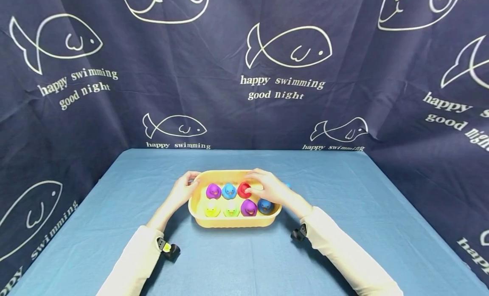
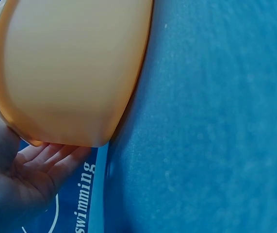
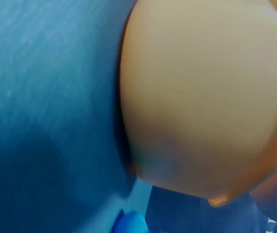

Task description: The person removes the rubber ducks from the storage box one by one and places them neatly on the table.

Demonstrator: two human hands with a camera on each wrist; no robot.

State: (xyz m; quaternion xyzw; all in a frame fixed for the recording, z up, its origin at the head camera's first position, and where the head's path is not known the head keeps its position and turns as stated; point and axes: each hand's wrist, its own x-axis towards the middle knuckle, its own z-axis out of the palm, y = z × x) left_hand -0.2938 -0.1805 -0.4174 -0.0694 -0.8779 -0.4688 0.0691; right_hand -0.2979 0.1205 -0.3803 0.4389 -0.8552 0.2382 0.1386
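Note:
A pale yellow plastic tub [image 1: 234,222] stands on the table with several rubber ducks in two rows. My left hand [image 1: 182,190] holds its left end, thumb at the rim and fingers behind the wall [image 2: 63,160]. Over the tub's right side, my right hand [image 1: 272,186] pinches a red rubber duck [image 1: 242,190], thumb against its right side; the fingers' contact is partly hidden. Left of it in the back row sit a light blue duck [image 1: 229,192] and a purple duck [image 1: 213,192]. In front are yellow [image 1: 212,208], green [image 1: 231,209], purple [image 1: 248,208] and darker blue [image 1: 265,207] ducks.
A blue object [image 1: 288,185], mostly hidden by the right hand, lies on the table beyond the tub's right end; the right wrist view shows a blue rounded thing [image 3: 131,223] there. Blue cloth [image 1: 229,262] covers the table. Dark printed curtains [image 1: 225,96] hang behind and at both sides.

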